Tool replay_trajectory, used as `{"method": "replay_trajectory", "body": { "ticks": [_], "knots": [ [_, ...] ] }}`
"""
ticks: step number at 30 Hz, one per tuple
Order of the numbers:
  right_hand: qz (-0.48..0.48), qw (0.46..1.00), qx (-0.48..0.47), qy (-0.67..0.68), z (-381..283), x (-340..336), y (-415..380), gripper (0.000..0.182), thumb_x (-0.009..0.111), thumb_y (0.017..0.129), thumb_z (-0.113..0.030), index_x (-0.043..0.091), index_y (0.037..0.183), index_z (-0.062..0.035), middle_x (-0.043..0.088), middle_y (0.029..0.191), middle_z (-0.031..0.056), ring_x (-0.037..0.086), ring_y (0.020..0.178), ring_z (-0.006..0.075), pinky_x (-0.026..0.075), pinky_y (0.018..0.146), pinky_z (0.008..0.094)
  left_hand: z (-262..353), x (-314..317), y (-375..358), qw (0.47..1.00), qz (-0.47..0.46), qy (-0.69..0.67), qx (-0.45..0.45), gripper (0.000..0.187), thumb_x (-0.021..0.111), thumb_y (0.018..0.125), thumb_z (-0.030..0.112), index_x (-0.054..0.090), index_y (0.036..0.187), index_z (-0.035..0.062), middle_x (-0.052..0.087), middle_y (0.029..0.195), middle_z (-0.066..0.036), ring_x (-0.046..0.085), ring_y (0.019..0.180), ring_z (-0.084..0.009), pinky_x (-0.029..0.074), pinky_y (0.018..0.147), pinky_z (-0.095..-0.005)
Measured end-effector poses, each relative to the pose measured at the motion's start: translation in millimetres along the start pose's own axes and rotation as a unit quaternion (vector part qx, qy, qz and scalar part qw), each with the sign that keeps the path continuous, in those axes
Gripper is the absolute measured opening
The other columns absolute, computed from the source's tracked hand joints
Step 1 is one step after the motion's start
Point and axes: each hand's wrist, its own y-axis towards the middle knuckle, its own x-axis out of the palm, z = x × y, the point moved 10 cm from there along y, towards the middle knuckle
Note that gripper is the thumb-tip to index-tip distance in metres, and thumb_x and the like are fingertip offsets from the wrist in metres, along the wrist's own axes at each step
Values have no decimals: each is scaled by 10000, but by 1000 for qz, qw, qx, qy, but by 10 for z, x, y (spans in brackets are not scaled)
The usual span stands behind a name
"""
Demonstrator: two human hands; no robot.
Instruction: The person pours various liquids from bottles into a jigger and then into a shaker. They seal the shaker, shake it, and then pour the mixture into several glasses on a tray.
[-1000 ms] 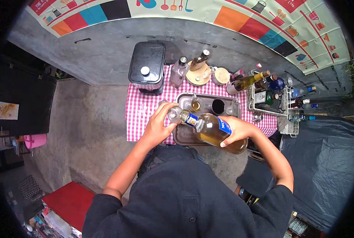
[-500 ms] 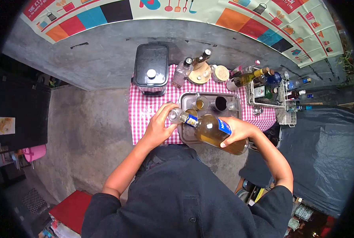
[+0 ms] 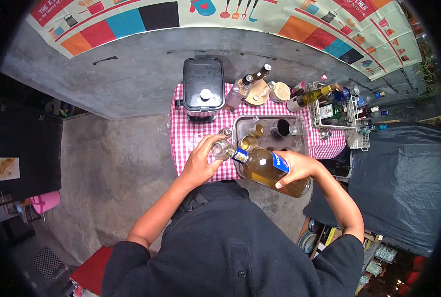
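My left hand (image 3: 199, 162) is closed around a small clear glass (image 3: 221, 149) near the table's front edge. My right hand (image 3: 298, 167) grips the body of a large bottle (image 3: 261, 167) with a blue label and yellowish-brown liquid. The bottle is tilted left, its neck at the mouth of the glass; whether liquid is flowing cannot be made out. Beneath and behind the bottle lies a tray (image 3: 243, 126). On it stand a glass with amber liquid (image 3: 260, 129), a cup with yellowish contents (image 3: 248, 144) and a dark cup (image 3: 281, 128).
A black lidded container (image 3: 203, 81) stands at the back left of the checkered tablecloth (image 3: 183, 141). Bottles (image 3: 239, 92) and a round wooden board (image 3: 255, 96) are behind the tray. At right, a white wire basket (image 3: 333, 121) holds several bottles.
The view has shifted, so the table and its items appear further right. Both hands keep nearly the same pose, with the bottle still tilted to the glass.
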Motion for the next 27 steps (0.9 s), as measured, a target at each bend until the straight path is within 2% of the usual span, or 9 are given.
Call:
{"method": "replay_trajectory", "body": {
  "ticks": [2, 5, 27],
  "knots": [
    [14, 1000, -4, 5, -128, 9, 9, 820, 866, 622, -314, 519, 1286, 20, 662, 1104, 140, 628, 1027, 218, 471, 941, 344, -95, -40, -29, 999, 5, -18, -30, 496, 730, 741, -6, 553, 1204, 10, 595, 1158, -150, 601, 1113, -278, 480, 953, -372],
    [24, 999, -10, 22, -129, 63, 57, 801, 881, 592, -281, 531, 1251, 9, 665, 1077, 123, 629, 993, 211, 486, 907, 345, -139, -90, -63, 999, 7, -30, -28, 504, 717, 738, -21, 545, 1212, 7, 589, 1168, -147, 600, 1121, -268, 482, 961, -366],
    [29, 1000, 7, 2, -185, 214, 111, 771, 874, 599, -279, 532, 1226, 12, 656, 1070, 123, 631, 985, 214, 481, 897, 345, -234, -156, -164, 999, 0, -26, -29, 496, 735, 750, -13, 535, 1203, 12, 593, 1136, -137, 617, 1074, -255, 491, 936, -362]
  ]
}}
